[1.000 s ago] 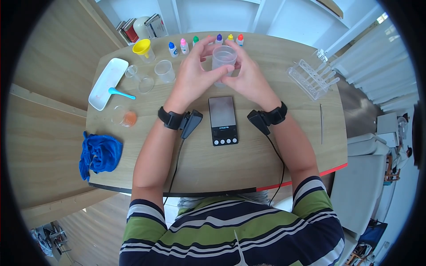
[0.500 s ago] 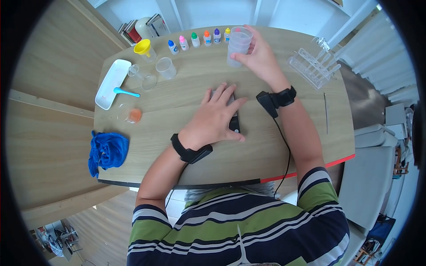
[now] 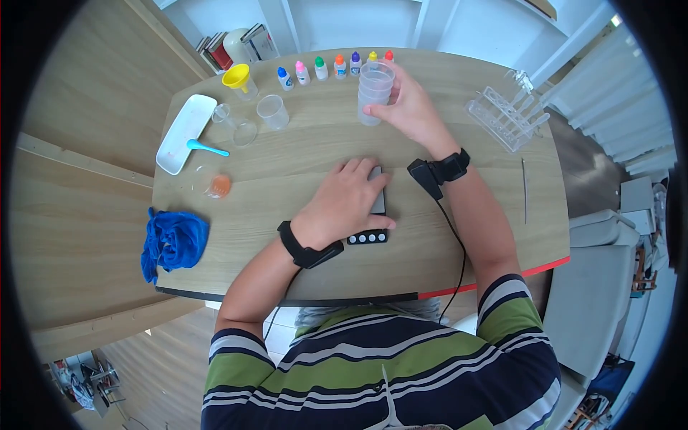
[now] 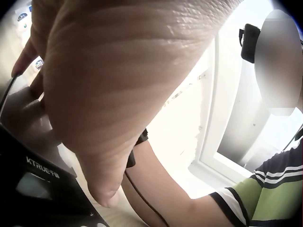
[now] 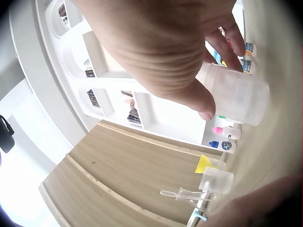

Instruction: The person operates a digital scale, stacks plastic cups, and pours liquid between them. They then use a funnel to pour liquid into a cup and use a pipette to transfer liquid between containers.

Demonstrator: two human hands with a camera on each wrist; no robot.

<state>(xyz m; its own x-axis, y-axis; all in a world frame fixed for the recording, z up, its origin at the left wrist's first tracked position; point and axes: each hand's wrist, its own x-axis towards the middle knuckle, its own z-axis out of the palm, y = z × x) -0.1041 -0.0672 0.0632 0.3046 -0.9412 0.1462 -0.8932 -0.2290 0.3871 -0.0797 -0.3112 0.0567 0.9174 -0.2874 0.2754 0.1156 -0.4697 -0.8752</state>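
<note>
My left hand (image 3: 335, 203) lies over a black digital scale (image 3: 368, 237) with a silver plate. Its bent fingers reach the scale's far end and its thumb sits by the right side. In the left wrist view the scale (image 4: 28, 156) shows close under the palm. My right hand (image 3: 412, 107) grips a stack of nested clear plastic cups (image 3: 374, 93), thumb on the near side. In the right wrist view, the thumb presses the wall of a frosted cup (image 5: 239, 94), close over the table, while the other fingers reach round behind it.
A row of dropper bottles (image 3: 320, 69) lines the back edge. On the left are a yellow funnel (image 3: 238, 74), a clear cup (image 3: 273, 112), a white tray (image 3: 172, 154), a blue spoon (image 3: 208, 148) and a blue cloth (image 3: 177, 240). Right are a test tube rack (image 3: 505, 118) and thin rod (image 3: 524, 192).
My left hand has left the cups and moved down onto the scale, which has slid nearer me. My right hand has carried the stack right, then slightly back toward me.
</note>
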